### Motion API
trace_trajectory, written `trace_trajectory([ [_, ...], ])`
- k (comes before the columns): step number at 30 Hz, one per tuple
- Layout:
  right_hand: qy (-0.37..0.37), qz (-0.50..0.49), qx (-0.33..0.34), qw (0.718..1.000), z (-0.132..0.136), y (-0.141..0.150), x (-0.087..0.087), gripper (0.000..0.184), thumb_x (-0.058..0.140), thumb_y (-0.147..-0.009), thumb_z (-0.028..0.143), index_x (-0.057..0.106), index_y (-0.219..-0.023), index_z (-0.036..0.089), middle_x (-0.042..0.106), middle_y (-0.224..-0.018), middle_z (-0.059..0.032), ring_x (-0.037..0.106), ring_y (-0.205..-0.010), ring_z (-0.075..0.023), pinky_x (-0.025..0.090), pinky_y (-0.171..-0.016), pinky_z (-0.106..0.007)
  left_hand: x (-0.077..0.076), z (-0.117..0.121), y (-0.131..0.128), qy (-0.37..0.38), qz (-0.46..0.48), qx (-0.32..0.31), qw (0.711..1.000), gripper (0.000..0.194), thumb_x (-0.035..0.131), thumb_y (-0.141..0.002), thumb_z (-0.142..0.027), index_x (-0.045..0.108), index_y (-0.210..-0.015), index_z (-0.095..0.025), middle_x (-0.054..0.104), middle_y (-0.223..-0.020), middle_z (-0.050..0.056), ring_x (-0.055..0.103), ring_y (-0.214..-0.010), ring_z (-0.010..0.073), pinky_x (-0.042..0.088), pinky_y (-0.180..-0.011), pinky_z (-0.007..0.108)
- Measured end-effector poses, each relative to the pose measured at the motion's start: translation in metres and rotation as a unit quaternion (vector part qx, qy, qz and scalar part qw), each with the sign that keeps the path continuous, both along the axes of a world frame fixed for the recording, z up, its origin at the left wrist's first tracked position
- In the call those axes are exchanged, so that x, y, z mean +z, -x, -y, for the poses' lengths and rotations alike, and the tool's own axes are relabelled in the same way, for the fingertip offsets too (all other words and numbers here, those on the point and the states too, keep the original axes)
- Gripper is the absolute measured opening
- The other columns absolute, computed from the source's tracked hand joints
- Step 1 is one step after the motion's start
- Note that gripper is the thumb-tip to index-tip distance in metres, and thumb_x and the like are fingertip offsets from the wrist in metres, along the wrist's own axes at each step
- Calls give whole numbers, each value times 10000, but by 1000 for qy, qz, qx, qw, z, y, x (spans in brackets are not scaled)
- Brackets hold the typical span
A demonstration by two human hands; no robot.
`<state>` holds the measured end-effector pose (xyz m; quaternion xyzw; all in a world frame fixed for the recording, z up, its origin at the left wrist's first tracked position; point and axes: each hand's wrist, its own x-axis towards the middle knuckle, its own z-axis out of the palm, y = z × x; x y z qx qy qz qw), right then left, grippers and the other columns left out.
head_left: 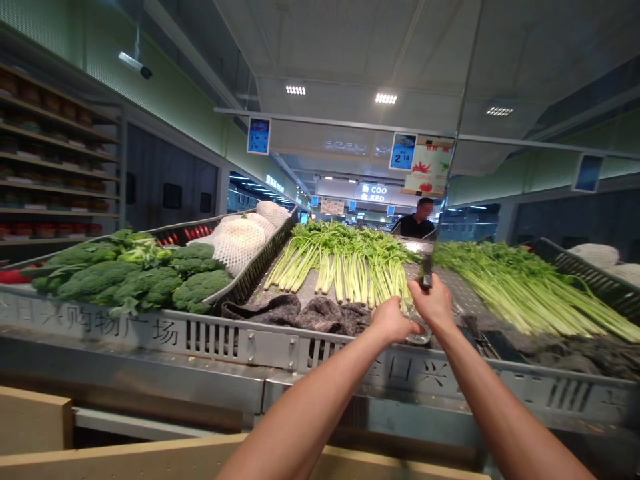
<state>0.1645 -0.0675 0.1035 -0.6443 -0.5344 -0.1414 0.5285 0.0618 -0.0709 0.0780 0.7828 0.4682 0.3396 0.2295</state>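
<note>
Both my arms reach over the front rail of a produce stand to its middle. My right hand (pixel 436 305) is closed round a small dark piece (pixel 426 273) at the foot of a thin slanted panel edge (pixel 453 147). My left hand (pixel 393 321) is just beside it, fingers curled, touching the cut ends of the celery bunches (pixel 345 263). A small shiny round object (pixel 419 337) shows under the two hands; which hand holds it is hidden.
Broccoli heads (pixel 125 273) fill the left tray, with netted white produce (pixel 240 241) behind. More celery (pixel 525 283) lies to the right. Dark wet cloths (pixel 310 313) line the perforated metal front rail (pixel 240 337). A person in black (pixel 417 223) stands behind. Wooden boards (pixel 35 420) lie below.
</note>
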Motion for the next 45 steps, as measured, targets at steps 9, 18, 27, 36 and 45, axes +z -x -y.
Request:
trace_trajectory([
  [9, 28, 7, -12, 999, -4, -1, 2, 238, 390, -641, 369, 508, -694, 170, 485, -568, -13, 417, -526, -145, 276, -488, -238, -1, -2, 0, -5, 20, 4, 1000, 831, 662, -422, -451, 399, -1148, -141, 504, -1109, 109, 461, -1001, 253, 400, -764, 285],
  [18, 22, -16, 16, 1000, -2, 10, 3, 198, 411, -627, 375, 461, -675, 190, 447, -553, 14, 387, -516, -133, 275, -487, -231, -2, -6, 7, -12, 21, 7, 1000, 811, 659, -440, -432, 391, -1152, -149, 507, -1104, 94, 469, -986, 236, 395, -761, 276],
  [27, 0, -15, 50, 999, -9, 20, 2, 199, 419, -630, 368, 472, -693, 187, 478, -574, 8, 415, -538, -140, 288, -507, -233, -2, -7, 19, -16, 22, 17, 999, 773, 647, -455, -439, 412, -1129, -144, 499, -1099, 95, 454, -990, 245, 393, -756, 292],
  [36, 12, -13, 46, 999, -11, 25, 2, 206, 401, -639, 356, 497, -685, 179, 493, -563, -10, 401, -512, -141, 278, -494, -241, -4, -10, 25, -12, 16, 22, 1000, 768, 665, -438, -441, 422, -1109, -156, 508, -1078, 89, 461, -974, 241, 384, -747, 279],
  [45, 7, -24, 53, 998, -9, 28, 2, 208, 409, -635, 367, 489, -690, 184, 494, -581, -2, 416, -518, -137, 283, -493, -234, -2, -7, 28, -13, 17, 22, 1000, 799, 665, -429, -452, 413, -1123, -148, 503, -1090, 99, 480, -948, 241, 390, -730, 281],
])
